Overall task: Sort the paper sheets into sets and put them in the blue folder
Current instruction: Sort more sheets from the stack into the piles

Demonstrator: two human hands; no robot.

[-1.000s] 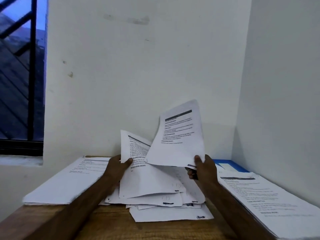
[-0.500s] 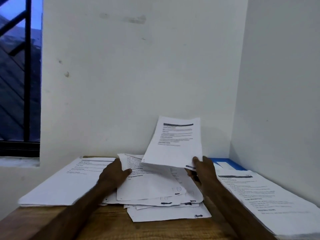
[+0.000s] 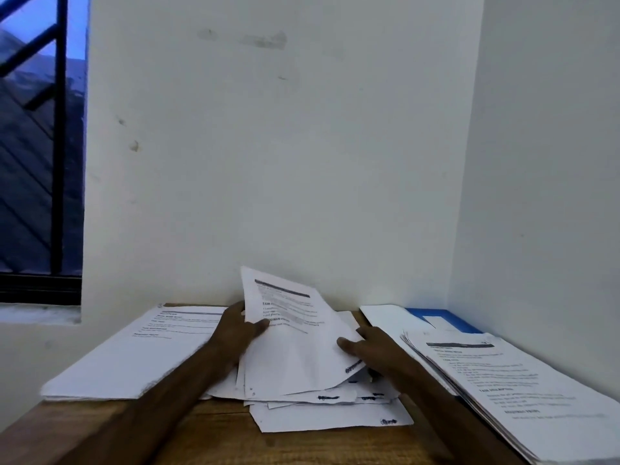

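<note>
Head view: left hand, right hand pinch new sheet above pile; previously raised sheet gone.

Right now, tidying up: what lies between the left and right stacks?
The messy middle pile, top sheets held by left hand and right hand; head view.

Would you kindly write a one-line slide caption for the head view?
Left hand and right hand hold a printed sheet over the loose middle pile on the table.
</note>
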